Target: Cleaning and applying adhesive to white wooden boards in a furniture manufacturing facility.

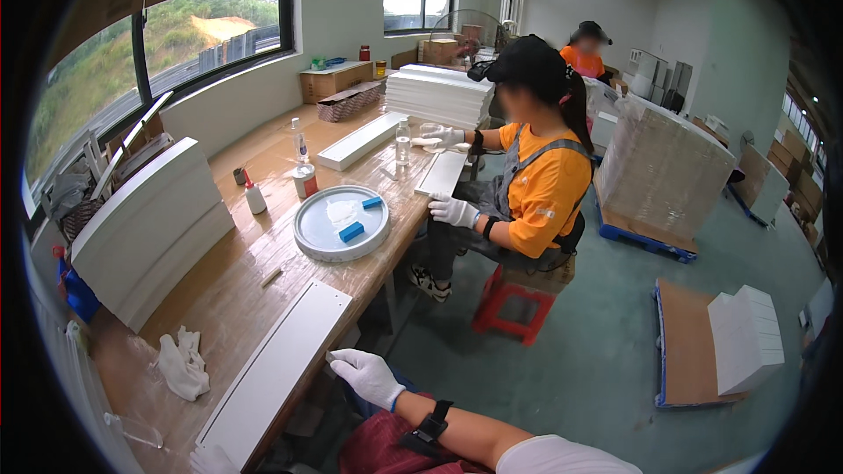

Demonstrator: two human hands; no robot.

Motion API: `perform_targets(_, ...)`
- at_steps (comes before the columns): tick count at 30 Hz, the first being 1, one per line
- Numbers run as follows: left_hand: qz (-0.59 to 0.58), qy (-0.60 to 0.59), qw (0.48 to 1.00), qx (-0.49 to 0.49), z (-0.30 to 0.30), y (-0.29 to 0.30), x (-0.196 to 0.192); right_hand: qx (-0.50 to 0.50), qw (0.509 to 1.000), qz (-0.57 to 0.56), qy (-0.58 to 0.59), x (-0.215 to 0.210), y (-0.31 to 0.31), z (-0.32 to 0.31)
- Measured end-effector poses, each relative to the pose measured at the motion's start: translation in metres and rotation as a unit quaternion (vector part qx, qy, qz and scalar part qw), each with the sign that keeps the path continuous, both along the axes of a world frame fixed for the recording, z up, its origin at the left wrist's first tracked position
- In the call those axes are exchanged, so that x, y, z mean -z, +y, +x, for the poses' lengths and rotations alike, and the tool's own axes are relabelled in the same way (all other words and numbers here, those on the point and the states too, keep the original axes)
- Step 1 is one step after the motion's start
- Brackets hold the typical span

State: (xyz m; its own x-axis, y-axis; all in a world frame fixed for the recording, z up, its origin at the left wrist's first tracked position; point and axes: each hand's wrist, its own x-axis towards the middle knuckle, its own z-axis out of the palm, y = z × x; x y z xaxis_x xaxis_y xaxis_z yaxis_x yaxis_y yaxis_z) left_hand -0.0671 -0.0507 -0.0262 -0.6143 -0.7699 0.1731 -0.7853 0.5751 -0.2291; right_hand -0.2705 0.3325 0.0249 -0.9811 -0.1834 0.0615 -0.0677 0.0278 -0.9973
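Observation:
A long white panel (277,369) with small holes near its far end lies along the front edge of the table. Beyond that end's right side, just off the table edge, is my right hand (367,377) in a white glove. Its fingers are closed, with a small greyish piece at the fingertips that I cannot make out. Only part of my left hand (213,460), also gloved, shows at the panel's near end; the picture's lower rim cuts it off. A thin light stick (271,277) and a crumpled white glove (183,363) lie on the table left of the panel.
A round tub lid (318,251) holds white paste and blue blocks (351,232). Near it stand a red-tipped bottle (254,197) and a can (305,181). Stacked white panels (149,237) stand at left. A co-worker in orange (540,184) sits at the table's right side, handling another panel.

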Motion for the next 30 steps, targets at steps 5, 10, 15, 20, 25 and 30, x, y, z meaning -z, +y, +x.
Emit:
perform_targets(5, 0.194, 0.020, 0.976, -0.095, -0.021, 0.017, -0.045, 0.020, 0.999, 0.035, 0.008, -0.010, -0.003, 0.002)
perform_targets(10, 0.011, 0.030, 0.998, 0.048, 0.008, 0.003, -0.001, -0.024, 0.991, 0.116, 0.059, -0.022, -0.049, -0.004)
perform_targets(15, -0.019, 0.029, 0.998, 0.060, 0.011, 0.011, -0.001, -0.168, 0.927, 0.299, 0.151, -0.024, -0.154, 0.008)
perform_targets(20, -0.030, 0.052, 0.995, 0.084, 0.009, 0.018, -0.009, -0.275, 0.827, 0.463, 0.164, 0.023, -0.214, 0.011)
perform_targets(25, -0.031, 0.077, 0.990, 0.109, 0.015, 0.011, -0.001, -0.123, 0.843, 0.484, 0.199, 0.039, -0.155, -0.029)
perform_targets(30, -0.017, 0.055, 0.993, 0.107, 0.013, 0.008, -0.004, 0.177, 0.844, 0.502, 0.063, 0.016, -0.021, -0.121)
